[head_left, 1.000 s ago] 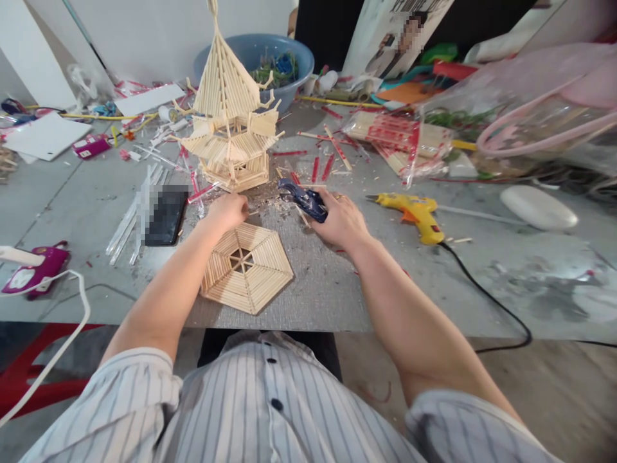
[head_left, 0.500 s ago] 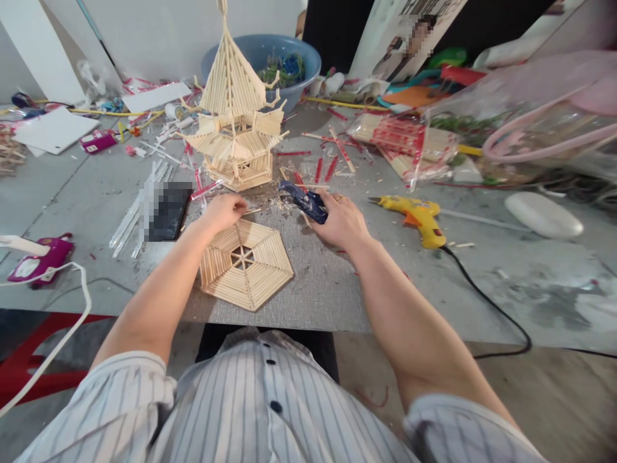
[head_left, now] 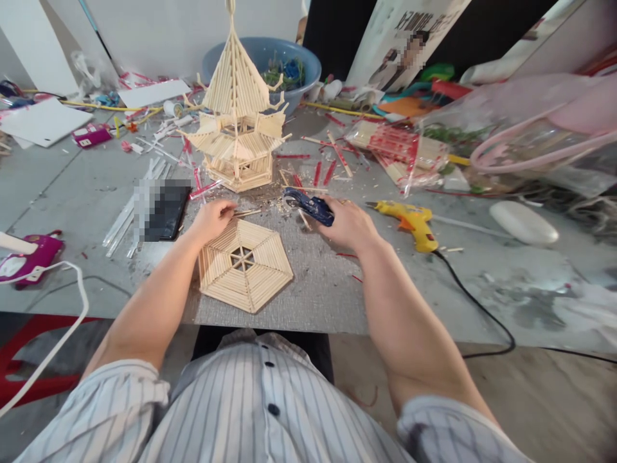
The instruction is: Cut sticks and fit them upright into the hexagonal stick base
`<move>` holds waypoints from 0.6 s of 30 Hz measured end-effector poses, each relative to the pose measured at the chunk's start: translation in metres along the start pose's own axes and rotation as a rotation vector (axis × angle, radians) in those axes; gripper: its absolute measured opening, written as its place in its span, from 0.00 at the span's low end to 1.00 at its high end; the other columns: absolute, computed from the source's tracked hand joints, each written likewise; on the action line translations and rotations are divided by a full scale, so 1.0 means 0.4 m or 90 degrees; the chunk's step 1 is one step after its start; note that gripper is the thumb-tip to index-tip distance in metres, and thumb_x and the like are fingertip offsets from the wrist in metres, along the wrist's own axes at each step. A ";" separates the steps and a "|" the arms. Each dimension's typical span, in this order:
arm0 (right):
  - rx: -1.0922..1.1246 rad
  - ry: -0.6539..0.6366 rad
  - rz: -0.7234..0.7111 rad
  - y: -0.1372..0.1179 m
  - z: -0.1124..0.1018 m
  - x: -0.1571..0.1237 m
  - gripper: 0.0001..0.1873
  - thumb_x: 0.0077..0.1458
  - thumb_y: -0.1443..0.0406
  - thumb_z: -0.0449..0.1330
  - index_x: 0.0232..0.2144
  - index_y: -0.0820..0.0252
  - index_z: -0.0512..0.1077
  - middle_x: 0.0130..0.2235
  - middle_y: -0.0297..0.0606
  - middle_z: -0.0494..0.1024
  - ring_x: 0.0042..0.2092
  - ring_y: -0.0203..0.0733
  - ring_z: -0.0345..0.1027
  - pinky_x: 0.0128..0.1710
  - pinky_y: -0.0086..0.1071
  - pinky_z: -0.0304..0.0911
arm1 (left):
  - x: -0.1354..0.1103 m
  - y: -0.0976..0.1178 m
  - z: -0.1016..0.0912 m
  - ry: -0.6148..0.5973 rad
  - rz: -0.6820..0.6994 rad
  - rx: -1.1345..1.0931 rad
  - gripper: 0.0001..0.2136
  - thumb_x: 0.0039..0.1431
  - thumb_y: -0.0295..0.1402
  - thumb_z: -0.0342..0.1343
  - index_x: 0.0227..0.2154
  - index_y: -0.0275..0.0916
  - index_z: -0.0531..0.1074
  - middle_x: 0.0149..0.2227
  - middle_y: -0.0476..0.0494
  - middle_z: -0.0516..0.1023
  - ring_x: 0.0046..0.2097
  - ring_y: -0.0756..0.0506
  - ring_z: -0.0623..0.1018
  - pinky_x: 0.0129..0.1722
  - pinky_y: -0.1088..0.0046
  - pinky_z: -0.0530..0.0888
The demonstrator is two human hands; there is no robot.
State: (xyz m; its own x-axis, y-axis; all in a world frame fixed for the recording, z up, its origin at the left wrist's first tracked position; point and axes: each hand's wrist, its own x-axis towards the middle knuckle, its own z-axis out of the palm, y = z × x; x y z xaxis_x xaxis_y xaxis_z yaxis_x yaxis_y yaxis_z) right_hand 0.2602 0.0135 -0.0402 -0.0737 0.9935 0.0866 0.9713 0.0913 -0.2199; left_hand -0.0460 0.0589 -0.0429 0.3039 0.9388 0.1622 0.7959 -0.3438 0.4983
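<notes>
My left hand (head_left: 213,220) is closed in a pinch, with a thin wooden stick (head_left: 248,213) reaching right from its fingertips. In my right hand (head_left: 354,223) is a dark blue hand tool (head_left: 313,207), its front end pointing left; its exact kind is hard to make out. Below my left hand lies a flat hexagonal panel of wooden sticks (head_left: 267,267), with a spoked opening at its centre. Beyond my hands stands a tiered pagoda model of the same sticks (head_left: 236,83), upright on the table.
Right of my right hand lies a yellow glue gun (head_left: 414,222) with a black cord. A dark phone (head_left: 168,212) and clear glue sticks (head_left: 118,218) are at left. Behind the pagoda stands a blue basin (head_left: 308,61). Red-wrapped stick packs (head_left: 405,145) and scraps litter the back.
My left hand has shifted slightly left and down with the stick. The blue tool in my right hand has moved slightly right. The panel and pagoda stay in place.
</notes>
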 end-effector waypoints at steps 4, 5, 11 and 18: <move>-0.021 0.073 0.106 0.003 0.011 0.008 0.31 0.51 0.57 0.57 0.57 0.59 0.62 0.46 0.51 0.75 0.46 0.55 0.68 0.42 0.41 0.60 | -0.001 0.002 -0.005 -0.007 0.006 0.002 0.13 0.59 0.28 0.50 0.44 0.32 0.75 0.46 0.38 0.79 0.48 0.44 0.78 0.51 0.66 0.72; -0.021 0.103 0.143 0.003 0.013 0.010 0.31 0.51 0.57 0.57 0.57 0.60 0.62 0.45 0.52 0.75 0.46 0.55 0.68 0.42 0.41 0.60 | -0.001 0.004 -0.005 -0.009 0.009 0.010 0.13 0.59 0.28 0.50 0.45 0.32 0.75 0.46 0.38 0.79 0.49 0.44 0.77 0.52 0.66 0.71; -0.020 0.112 0.205 -0.005 0.030 0.012 0.34 0.52 0.51 0.57 0.57 0.64 0.62 0.47 0.56 0.73 0.48 0.57 0.66 0.44 0.44 0.57 | -0.003 0.013 -0.006 -0.034 0.018 0.062 0.14 0.59 0.27 0.49 0.46 0.32 0.74 0.47 0.38 0.78 0.51 0.42 0.76 0.54 0.63 0.70; -0.048 0.072 0.195 -0.016 0.040 0.012 0.37 0.53 0.49 0.56 0.58 0.65 0.60 0.50 0.58 0.72 0.50 0.57 0.65 0.46 0.43 0.56 | -0.002 0.007 -0.005 -0.033 0.027 0.081 0.14 0.59 0.26 0.49 0.45 0.32 0.75 0.47 0.37 0.78 0.51 0.43 0.76 0.54 0.64 0.70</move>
State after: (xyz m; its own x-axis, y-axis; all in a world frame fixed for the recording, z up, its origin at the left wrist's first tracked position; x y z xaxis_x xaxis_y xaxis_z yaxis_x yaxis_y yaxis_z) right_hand 0.2502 0.0186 -0.0542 0.2463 0.9597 0.1352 0.9585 -0.2206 -0.1804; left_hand -0.0451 0.0573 -0.0402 0.3626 0.9222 0.1343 0.8409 -0.3858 0.3796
